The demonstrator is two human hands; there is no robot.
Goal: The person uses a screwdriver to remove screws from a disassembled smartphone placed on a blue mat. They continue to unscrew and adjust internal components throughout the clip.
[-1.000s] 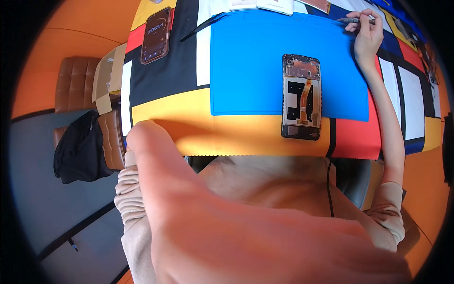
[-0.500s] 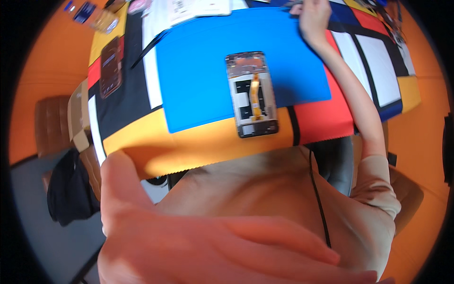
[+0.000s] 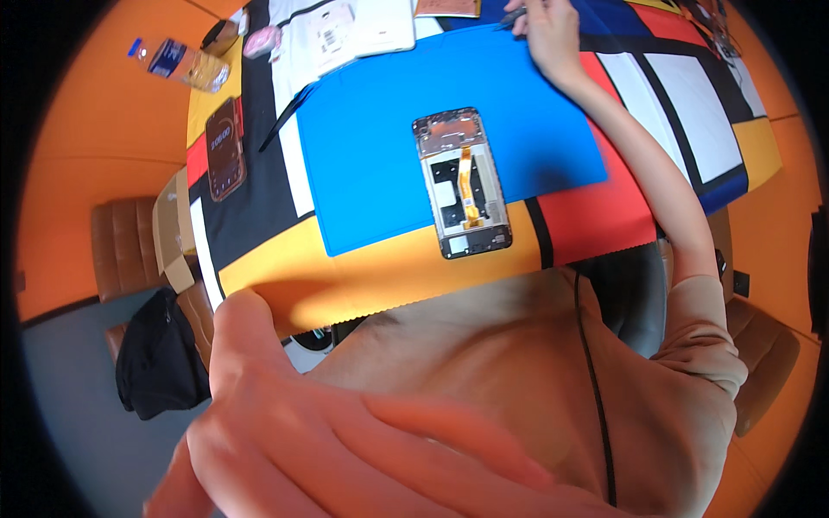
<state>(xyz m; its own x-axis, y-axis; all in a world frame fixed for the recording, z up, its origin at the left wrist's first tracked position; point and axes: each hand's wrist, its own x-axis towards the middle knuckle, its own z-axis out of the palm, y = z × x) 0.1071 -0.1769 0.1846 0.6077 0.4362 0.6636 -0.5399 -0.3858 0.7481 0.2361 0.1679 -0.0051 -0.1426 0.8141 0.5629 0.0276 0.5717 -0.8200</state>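
My left hand point(image 3: 337, 440) is raised close in front of me, large and partly cut off by the lower edge, its fingers stretched out and apart with nothing in them. At the far side of the blue mat point(image 3: 371, 129), my right hand point(image 3: 554, 43) closes its fingers on a thin dark pen-like tool point(image 3: 511, 18); its exact kind is unclear. Between the hands lies an opened smartphone point(image 3: 445, 197), with a gold ribbon cable point(image 3: 467, 186) running along its inside. It rests across the mat's near edge and the yellow part of the tablecloth point(image 3: 371, 276). Neither hand touches it.
A second phone point(image 3: 226, 155) with a lit screen lies left of the mat, near a black strap point(image 3: 285, 116). Beyond are a water bottle point(image 3: 181, 65), a pink item point(image 3: 262, 41) and a white box point(image 3: 380, 30). Cables point(image 3: 717, 34) sit at the far right.
The view has shifted, so the table and its things appear farther right and slightly lower. My left hand's fingers have dropped lower in the picture. My right hand keeps hold of the dark tool.
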